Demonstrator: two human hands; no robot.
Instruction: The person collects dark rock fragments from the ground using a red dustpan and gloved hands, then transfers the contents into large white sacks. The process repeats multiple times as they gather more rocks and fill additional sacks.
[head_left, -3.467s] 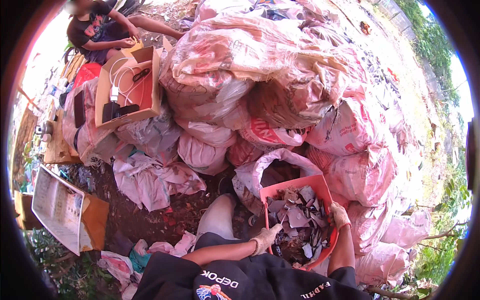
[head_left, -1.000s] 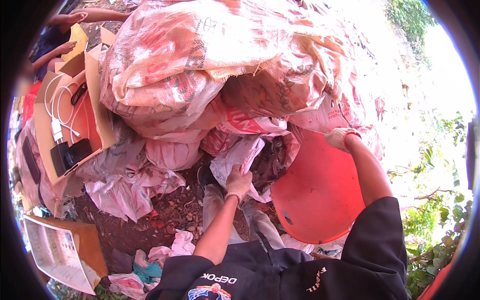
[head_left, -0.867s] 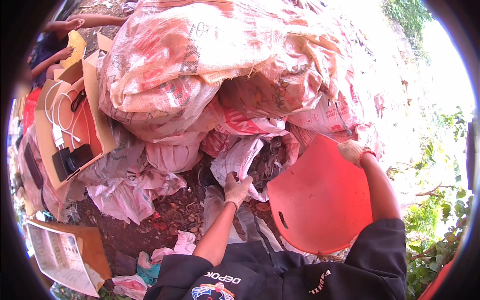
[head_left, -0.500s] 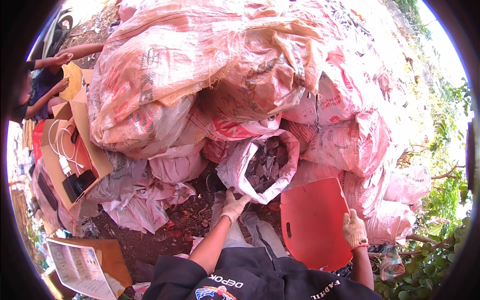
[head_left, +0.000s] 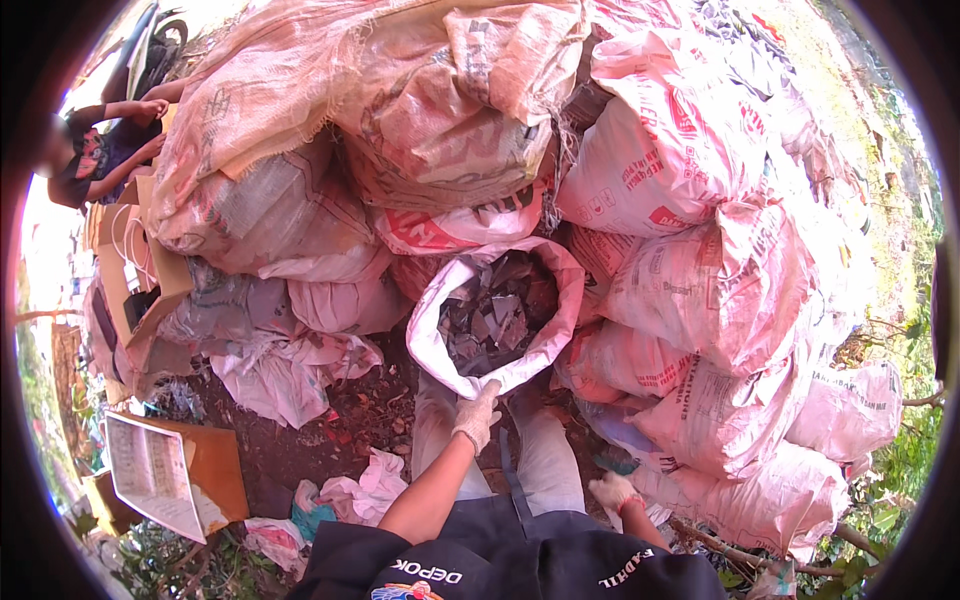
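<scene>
**Gloved left hand (head_left: 476, 420) on the near rim of an open sack (head_left: 430, 325)**

In the head view, the open sack stands near the middle, just in front of the person's light trousers (head_left: 550, 460), with its mouth facing up and its pale edge folded outward. Dark broken pieces (head_left: 495, 318), flat and jagged, lie inside. The left hand's grip is clamped on the edge nearest the body. The gloved right hand (head_left: 612, 490) is low, beside the person's right leg and well apart from the open sack; its fingers look half curled, and whether they meet or hold anything I cannot tell.

Filled sacks (head_left: 710, 280) are piled beyond the opening and along the right. Left of it, a crumpled pale sack (head_left: 285, 375) lies on dark soil (head_left: 365, 425). Farther left are a cardboard box (head_left: 168, 302) with a white cable (head_left: 130, 250) inside and, nearer the person, a tilted white panel (head_left: 150, 475) against a brown box (head_left: 218, 470). Another person (head_left: 82, 165) sits at the upper left.
</scene>
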